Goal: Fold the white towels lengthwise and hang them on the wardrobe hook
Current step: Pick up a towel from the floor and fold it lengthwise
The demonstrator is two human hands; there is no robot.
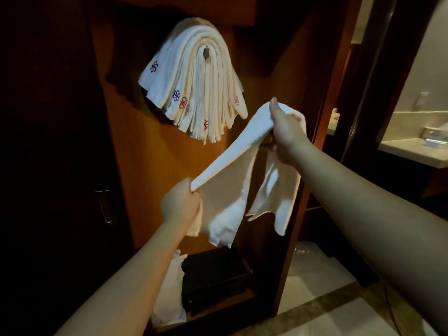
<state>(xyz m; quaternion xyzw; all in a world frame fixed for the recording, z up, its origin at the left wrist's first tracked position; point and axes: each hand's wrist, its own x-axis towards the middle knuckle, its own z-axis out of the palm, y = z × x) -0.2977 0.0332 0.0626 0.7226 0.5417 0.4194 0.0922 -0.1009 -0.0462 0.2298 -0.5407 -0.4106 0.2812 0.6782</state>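
Here I have the white towel (242, 151) stretched in front of the wardrobe hook (206, 52), my left hand (180, 204) gripping its lower end, my right hand (286, 132) pinching the upper. It looks light and limp, sagging between grips, so I'd hold the folded edge.

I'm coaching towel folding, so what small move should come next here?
Probably pull the hands apart to straighten the towel: the left hand and right hand grip its ends, but loose flaps dangle unevenly below, so it isn't ready for the hook.
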